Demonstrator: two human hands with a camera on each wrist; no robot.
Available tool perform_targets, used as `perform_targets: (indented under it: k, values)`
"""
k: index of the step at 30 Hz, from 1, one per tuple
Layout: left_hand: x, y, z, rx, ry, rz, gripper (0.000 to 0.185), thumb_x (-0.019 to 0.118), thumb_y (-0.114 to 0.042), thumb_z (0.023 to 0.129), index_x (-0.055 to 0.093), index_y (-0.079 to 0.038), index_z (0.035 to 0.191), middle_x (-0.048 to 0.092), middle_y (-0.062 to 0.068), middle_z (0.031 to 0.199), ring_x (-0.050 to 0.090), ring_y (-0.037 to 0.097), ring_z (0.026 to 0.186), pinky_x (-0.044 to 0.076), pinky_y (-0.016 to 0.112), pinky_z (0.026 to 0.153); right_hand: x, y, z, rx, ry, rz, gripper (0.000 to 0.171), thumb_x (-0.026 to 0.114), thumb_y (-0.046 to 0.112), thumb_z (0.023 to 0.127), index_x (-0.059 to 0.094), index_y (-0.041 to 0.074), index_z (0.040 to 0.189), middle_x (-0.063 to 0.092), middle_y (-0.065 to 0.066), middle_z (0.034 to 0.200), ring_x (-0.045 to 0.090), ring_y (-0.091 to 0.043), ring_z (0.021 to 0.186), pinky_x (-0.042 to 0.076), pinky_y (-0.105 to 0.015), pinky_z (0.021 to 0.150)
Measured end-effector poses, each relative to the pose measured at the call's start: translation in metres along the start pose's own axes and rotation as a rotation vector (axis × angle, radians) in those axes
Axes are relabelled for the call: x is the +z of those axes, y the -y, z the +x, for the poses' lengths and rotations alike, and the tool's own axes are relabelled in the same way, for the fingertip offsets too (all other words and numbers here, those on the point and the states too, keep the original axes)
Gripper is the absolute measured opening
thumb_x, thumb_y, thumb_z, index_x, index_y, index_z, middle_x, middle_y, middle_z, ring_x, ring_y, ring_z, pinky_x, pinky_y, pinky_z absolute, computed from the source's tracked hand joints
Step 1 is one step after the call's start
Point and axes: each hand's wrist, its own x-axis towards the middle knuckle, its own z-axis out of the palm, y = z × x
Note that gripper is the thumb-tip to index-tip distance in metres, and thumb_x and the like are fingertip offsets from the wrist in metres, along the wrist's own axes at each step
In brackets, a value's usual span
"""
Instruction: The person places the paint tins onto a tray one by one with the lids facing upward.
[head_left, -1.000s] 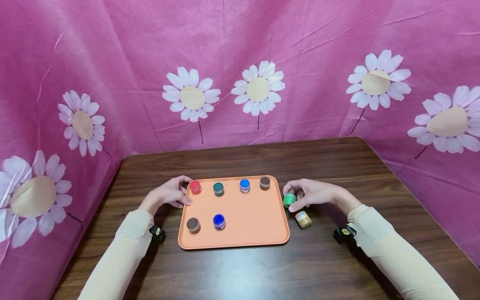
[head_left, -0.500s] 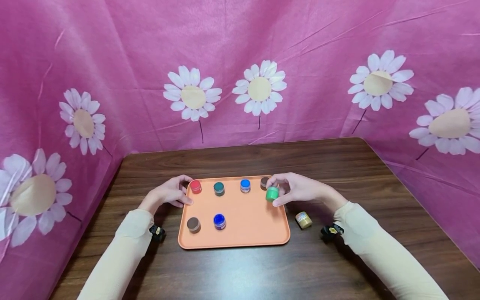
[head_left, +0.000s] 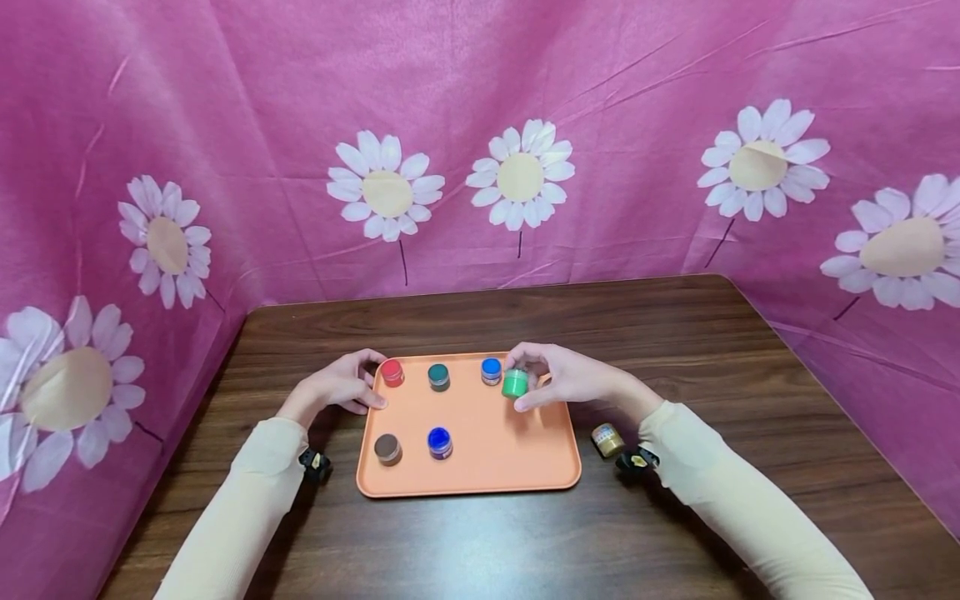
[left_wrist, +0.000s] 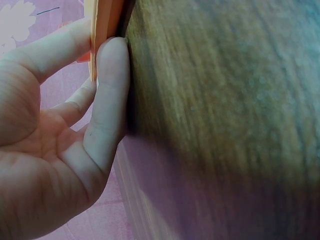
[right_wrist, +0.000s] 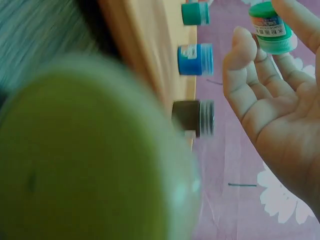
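My right hand (head_left: 570, 375) pinches a light green paint jar (head_left: 514, 384) above the right part of the orange tray (head_left: 480, 487). Its printed label shows in the right wrist view, where the green jar (right_wrist: 271, 29) is clear of the tray. The left hand (head_left: 343, 385) grips the tray's left rim, thumb on one face and fingers on the other, as the left wrist view shows. Along the far side of the tray stand a red jar (head_left: 392, 372), a dark green jar (head_left: 438, 377) and a blue jar (head_left: 491, 372). A brown jar (right_wrist: 186, 118) beside them is hidden by my right hand in the head view.
Nearer on the tray are another brown jar (head_left: 387, 450) and a deep blue jar (head_left: 439, 443). A gold jar (head_left: 607, 440) lies on the wooden table (head_left: 480, 550), right of the tray. Pink flowered cloth (head_left: 630, 208) hangs behind and at both sides.
My right hand has carried the light green jar leftward from beside the tray to over it, passing in front of the far brown jar. The left hand keeps its hold on the tray.
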Motion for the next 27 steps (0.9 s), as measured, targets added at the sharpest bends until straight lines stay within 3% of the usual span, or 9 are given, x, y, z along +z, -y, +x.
perform_targets:
  k: [6,13,19,23,27]
  values:
    - [0.0,0.0,0.0,0.011,0.008,-0.008,0.077,0.083,0.004,0.078,0.041,-0.001,0.142,0.061,0.016,0.098,0.063,0.017,0.072,0.06,0.034,0.062,0.009,0.004,0.007,0.011,0.08,-0.008,0.061,0.086,0.024,0.084,0.056,0.003,0.133,0.062,-0.003,0.122,0.063,-0.026,0.098,0.056,-0.04,0.08]
    - [0.0,0.0,-0.001,0.012,0.007,-0.007,0.077,0.083,0.003,0.078,0.041,-0.001,0.142,0.06,0.016,0.098,0.063,0.018,0.072,0.06,0.034,0.062,0.017,0.004,0.012,0.033,0.144,-0.093,0.058,0.085,0.027,0.085,0.06,0.006,0.133,0.066,-0.002,0.1,0.064,-0.022,0.083,0.051,-0.03,0.069]
    - [0.0,0.001,0.0,0.012,0.005,-0.005,0.077,0.084,0.003,0.077,0.041,-0.001,0.142,0.06,0.016,0.097,0.063,0.018,0.072,0.06,0.035,0.062,0.024,0.004,0.014,0.018,0.2,-0.069,0.052,0.084,0.02,0.086,0.062,0.005,0.13,0.06,-0.002,0.112,0.058,-0.02,0.084,0.052,-0.03,0.074]
    - [-0.001,0.0,-0.001,0.009,0.005,-0.005,0.078,0.084,0.003,0.077,0.041,-0.001,0.142,0.06,0.016,0.097,0.063,0.018,0.072,0.06,0.035,0.063,0.028,0.004,0.014,0.013,0.259,-0.105,0.05,0.084,0.017,0.086,0.063,0.009,0.13,0.058,0.0,0.121,0.056,-0.018,0.09,0.052,-0.03,0.078]
    - [0.0,-0.001,-0.001,0.005,0.004,-0.004,0.078,0.084,0.003,0.077,0.041,-0.002,0.142,0.059,0.016,0.097,0.063,0.018,0.072,0.061,0.035,0.063,0.032,0.003,0.016,0.015,0.311,-0.141,0.05,0.084,0.018,0.086,0.063,0.012,0.131,0.057,0.002,0.124,0.055,-0.014,0.084,0.051,-0.026,0.074]
